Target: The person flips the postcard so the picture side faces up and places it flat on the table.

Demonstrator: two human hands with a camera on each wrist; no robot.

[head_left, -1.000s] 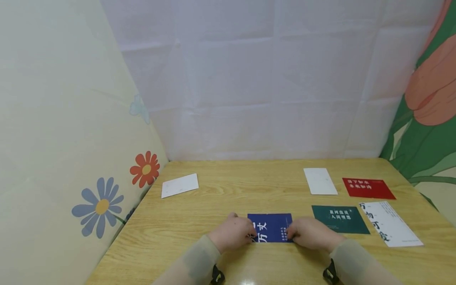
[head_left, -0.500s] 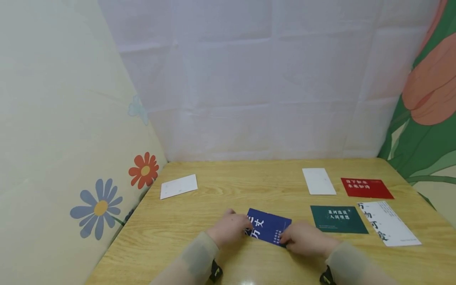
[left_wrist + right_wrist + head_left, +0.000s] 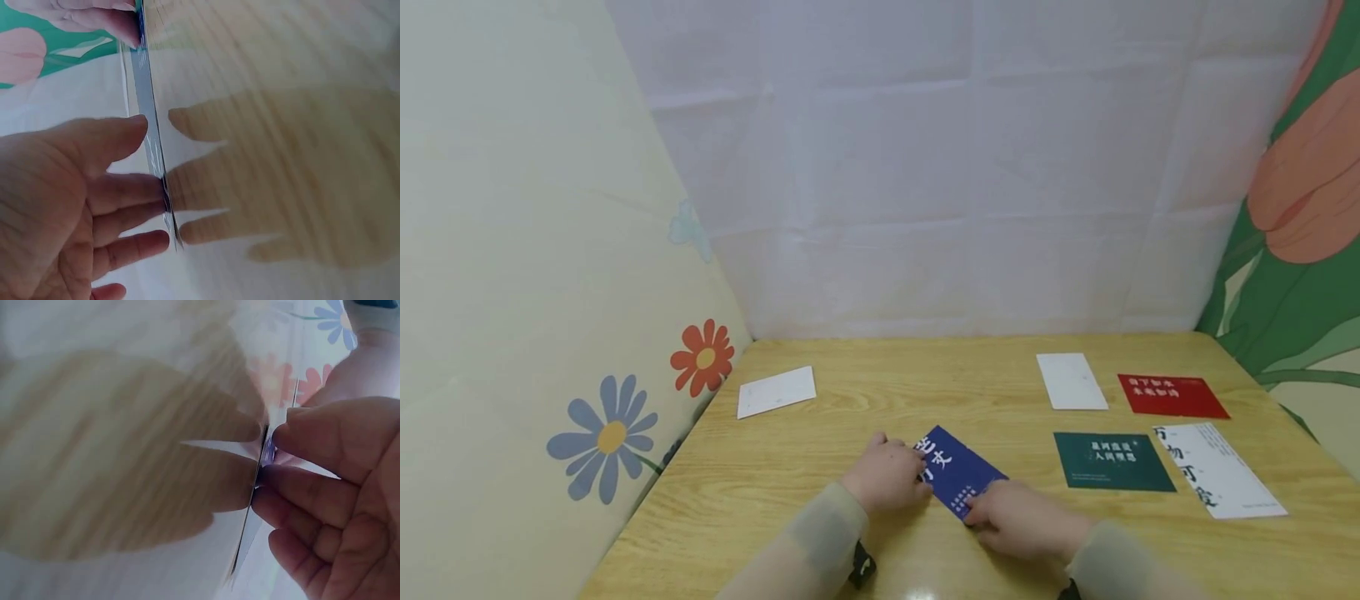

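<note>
A blue postcard (image 3: 962,477) with white lettering lies slanted on the wooden table, its right end nearer the person. At its left end is the left hand (image 3: 887,473), fingertips on the card's edge. The left wrist view shows that hand's fingers (image 3: 128,186) spread and fairly straight, the thumb apart from them. The right hand (image 3: 1026,518) pinches the card's near right corner. From the right wrist, the thumb and bent fingers (image 3: 312,487) meet at the card's thin edge, close to the tabletop. Parts of both card ends are hidden under the hands.
To the right lie a green postcard (image 3: 1115,462), a white lettered postcard (image 3: 1225,471), a red postcard (image 3: 1176,396) and a plain white card (image 3: 1071,382). Another white card (image 3: 777,392) is at the far left. A white cloth (image 3: 880,167) hangs behind the table (image 3: 880,375).
The blue postcard has turned clockwise from level to slanted. The right hand has moved left and toward the person with its end; the left hand has shifted only slightly.
</note>
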